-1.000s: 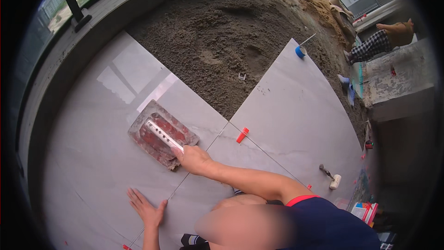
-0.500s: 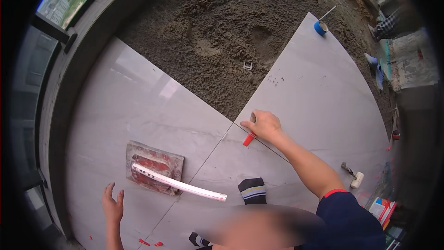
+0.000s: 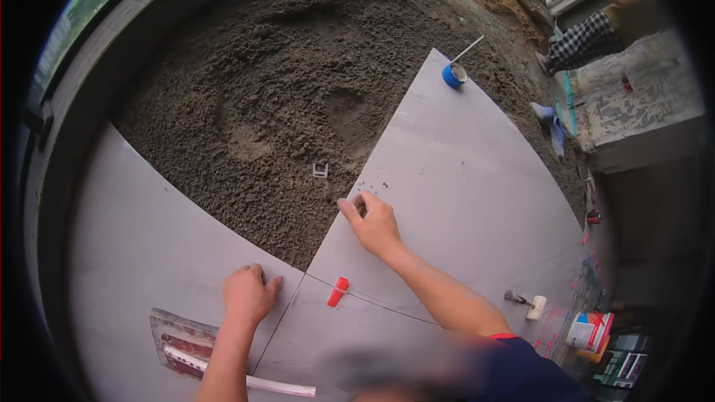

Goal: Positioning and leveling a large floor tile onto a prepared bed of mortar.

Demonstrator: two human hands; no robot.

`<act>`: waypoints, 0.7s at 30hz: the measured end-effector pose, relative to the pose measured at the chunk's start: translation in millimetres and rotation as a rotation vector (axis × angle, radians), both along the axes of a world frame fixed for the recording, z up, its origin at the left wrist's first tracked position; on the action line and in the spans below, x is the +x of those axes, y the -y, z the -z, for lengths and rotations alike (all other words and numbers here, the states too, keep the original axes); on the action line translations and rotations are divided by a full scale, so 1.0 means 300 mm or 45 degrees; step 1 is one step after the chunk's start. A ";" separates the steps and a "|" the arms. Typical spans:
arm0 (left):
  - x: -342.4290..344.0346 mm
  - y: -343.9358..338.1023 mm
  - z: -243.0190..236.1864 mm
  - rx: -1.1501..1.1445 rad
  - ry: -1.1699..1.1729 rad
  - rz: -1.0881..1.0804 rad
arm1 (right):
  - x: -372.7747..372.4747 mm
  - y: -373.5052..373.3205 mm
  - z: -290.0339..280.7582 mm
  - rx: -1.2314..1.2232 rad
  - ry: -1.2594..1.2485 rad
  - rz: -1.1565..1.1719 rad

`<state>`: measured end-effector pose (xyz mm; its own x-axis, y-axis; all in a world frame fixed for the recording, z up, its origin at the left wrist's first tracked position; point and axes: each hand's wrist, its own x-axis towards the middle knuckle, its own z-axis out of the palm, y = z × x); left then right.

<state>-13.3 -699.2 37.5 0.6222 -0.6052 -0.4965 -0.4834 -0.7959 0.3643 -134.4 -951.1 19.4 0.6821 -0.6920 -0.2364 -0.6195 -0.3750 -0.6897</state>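
Note:
My right hand (image 3: pixel 372 225) is at the inner edge of the right pale tile (image 3: pixel 462 156), thumb and fingers parted, nothing visible between them. My left hand (image 3: pixel 249 294) rests low over the left tile (image 3: pixel 141 246) near the corner where the tiles meet. Its fingers are bent and partly hidden, with the thumb apart. A red levelling wedge (image 3: pixel 338 292) sits across the joint in front of my right forearm. Beyond both hands lies a bed of dark mortar (image 3: pixel 246 119), with a small pale square clip (image 3: pixel 320 170) on it. A stained float (image 3: pixel 175 335) is partly behind my left forearm.
A blue tape roll (image 3: pixel 453 76) stands at the right tile's far corner. A white-headed mallet (image 3: pixel 535 307) and a bucket (image 3: pixel 590 331) are at the right. Shoes (image 3: pixel 553 128) and another person in checked shorts (image 3: pixel 585 43) are beyond. A low wall borders the left.
My left hand has come forward from beside the float to the tile corner. My right hand has left the red wedge and moved farther along the right tile's edge. The view has shifted.

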 end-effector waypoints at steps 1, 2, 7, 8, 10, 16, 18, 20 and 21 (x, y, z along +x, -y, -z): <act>-0.013 0.033 0.013 0.111 -0.045 0.043 | 0.011 0.118 0.014 -0.093 0.079 0.085; -0.020 0.060 0.029 0.084 -0.004 0.015 | 0.016 0.251 0.026 -0.242 0.098 0.129; -0.047 0.058 0.083 -0.026 0.044 -0.030 | 0.084 0.972 0.096 -0.873 -0.354 0.208; -0.047 0.055 0.088 -0.050 0.055 -0.035 | 0.099 1.095 0.105 -1.015 -0.598 0.204; -0.047 0.056 0.089 -0.029 0.034 -0.032 | 0.106 1.292 0.122 -1.070 -0.687 0.175; -0.044 0.086 0.078 -0.007 0.040 -0.016 | 0.115 1.665 0.197 -1.022 -0.769 -0.173; -0.046 0.090 0.080 0.020 0.035 -0.019 | 0.097 1.740 0.231 -0.630 -0.669 -0.092; -0.050 0.090 0.086 0.016 0.072 -0.002 | 0.072 1.787 0.258 -0.810 -0.660 -0.024; -0.054 0.090 0.089 0.041 0.060 -0.023 | 0.055 1.796 0.270 -0.793 -0.665 -0.024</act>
